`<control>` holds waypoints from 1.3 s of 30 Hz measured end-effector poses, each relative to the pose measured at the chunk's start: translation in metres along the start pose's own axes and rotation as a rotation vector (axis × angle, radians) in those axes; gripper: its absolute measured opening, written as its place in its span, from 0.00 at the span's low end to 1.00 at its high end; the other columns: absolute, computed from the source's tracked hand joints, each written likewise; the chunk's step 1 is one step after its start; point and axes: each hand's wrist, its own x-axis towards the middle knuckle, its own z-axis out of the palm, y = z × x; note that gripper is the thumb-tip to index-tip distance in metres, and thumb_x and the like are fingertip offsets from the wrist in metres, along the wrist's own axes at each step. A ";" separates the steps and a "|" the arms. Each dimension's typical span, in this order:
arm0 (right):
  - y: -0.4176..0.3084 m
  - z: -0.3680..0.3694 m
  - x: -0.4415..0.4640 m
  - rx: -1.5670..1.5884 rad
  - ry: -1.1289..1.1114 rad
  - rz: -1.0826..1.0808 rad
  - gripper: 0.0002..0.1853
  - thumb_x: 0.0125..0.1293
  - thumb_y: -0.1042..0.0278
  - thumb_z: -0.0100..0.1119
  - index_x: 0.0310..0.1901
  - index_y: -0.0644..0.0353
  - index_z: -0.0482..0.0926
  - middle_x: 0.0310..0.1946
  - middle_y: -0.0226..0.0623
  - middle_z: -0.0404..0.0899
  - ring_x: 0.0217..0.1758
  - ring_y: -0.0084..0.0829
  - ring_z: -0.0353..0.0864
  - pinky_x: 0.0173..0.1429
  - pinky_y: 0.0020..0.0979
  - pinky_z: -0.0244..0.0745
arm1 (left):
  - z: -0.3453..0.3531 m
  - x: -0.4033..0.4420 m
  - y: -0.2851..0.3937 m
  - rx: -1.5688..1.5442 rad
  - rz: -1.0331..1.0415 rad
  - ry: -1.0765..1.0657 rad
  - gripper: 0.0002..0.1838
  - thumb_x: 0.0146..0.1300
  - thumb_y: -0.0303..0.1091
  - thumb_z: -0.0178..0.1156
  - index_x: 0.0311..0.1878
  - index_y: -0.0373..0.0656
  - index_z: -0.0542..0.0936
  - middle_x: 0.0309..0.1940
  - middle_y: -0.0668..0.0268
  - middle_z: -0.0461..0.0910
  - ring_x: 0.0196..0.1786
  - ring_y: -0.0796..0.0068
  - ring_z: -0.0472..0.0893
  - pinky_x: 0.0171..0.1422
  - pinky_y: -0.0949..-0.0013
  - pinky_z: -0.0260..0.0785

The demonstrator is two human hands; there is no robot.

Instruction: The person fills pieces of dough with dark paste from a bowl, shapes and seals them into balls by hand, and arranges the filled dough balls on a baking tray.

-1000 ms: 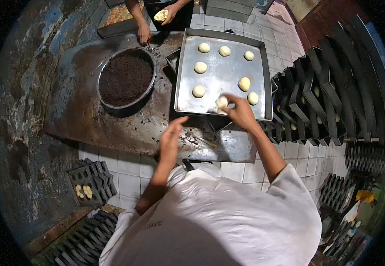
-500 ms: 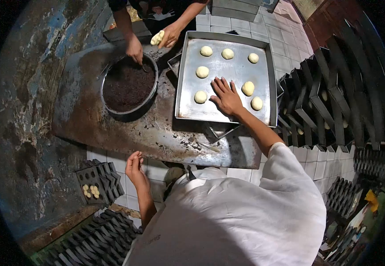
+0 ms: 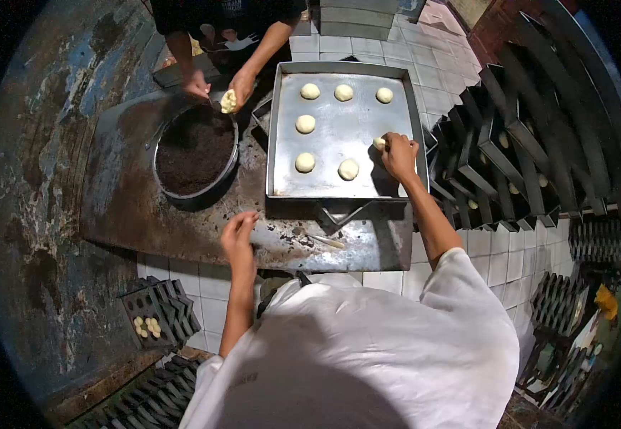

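Note:
A square metal baking tray (image 3: 335, 189) holds several pale dough balls, among them one dough ball (image 3: 348, 169) near its front edge. Inside the tray's right side, my right hand (image 3: 400, 156) has its fingers closed on another dough ball (image 3: 380, 144), which shows partly beyond the fingertips. My left hand (image 3: 238, 239) is raised over the table's near edge, left of the tray. Its fingers are curled together with nothing visible in them.
Across the worn metal table (image 3: 125, 214), another person holds flattened dough (image 3: 229, 101) and a spoon over a round pan (image 3: 233, 161) of dark crumbly filling. A light-handled utensil (image 3: 327, 242) lies near the front edge. Stacked dark trays (image 3: 503, 157) stand at right.
My right hand has gone from flat on the tray to gripping a dough ball. One ball now sits near the front middle. My left hand has risen; the other person's dough has come down.

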 end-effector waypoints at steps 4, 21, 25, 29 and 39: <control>-0.049 -0.056 -0.040 0.547 0.068 0.005 0.14 0.68 0.61 0.63 0.48 0.62 0.82 0.45 0.45 0.81 0.50 0.46 0.77 0.61 0.46 0.67 | 0.071 0.016 0.024 0.194 0.201 -0.352 0.11 0.70 0.30 0.63 0.51 0.35 0.84 0.47 0.63 0.83 0.49 0.74 0.81 0.56 0.70 0.73; -0.185 0.055 -0.164 1.925 -0.800 0.722 0.29 0.81 0.40 0.42 0.59 0.60 0.78 0.45 0.31 0.84 0.43 0.25 0.84 0.45 0.30 0.80 | 0.017 0.006 -0.022 -0.673 -0.709 -0.582 0.24 0.82 0.45 0.47 0.64 0.31 0.72 0.61 0.55 0.78 0.66 0.61 0.77 0.74 0.58 0.67; -0.162 0.127 -0.204 0.092 -0.351 -0.074 0.16 0.78 0.56 0.49 0.53 0.59 0.78 0.50 0.41 0.82 0.49 0.41 0.83 0.49 0.42 0.77 | -0.039 0.018 -0.025 -0.829 -0.817 -0.283 0.29 0.80 0.53 0.48 0.64 0.34 0.73 0.61 0.56 0.78 0.65 0.61 0.78 0.72 0.57 0.68; -0.147 0.173 -0.217 -0.187 -0.260 -0.106 0.14 0.64 0.66 0.58 0.50 0.59 0.77 0.50 0.41 0.78 0.52 0.46 0.79 0.62 0.47 0.67 | -0.092 0.036 -0.043 -0.641 -0.638 -0.121 0.20 0.74 0.44 0.61 0.59 0.39 0.77 0.53 0.62 0.81 0.58 0.67 0.80 0.65 0.61 0.71; -0.384 0.092 -0.057 0.107 -0.415 -0.410 0.15 0.62 0.75 0.57 0.52 0.57 0.76 0.40 0.50 0.83 0.43 0.54 0.85 0.43 0.50 0.80 | -0.236 0.114 -0.037 -0.891 -0.635 0.177 0.19 0.74 0.44 0.60 0.58 0.41 0.78 0.54 0.62 0.82 0.60 0.64 0.80 0.68 0.58 0.71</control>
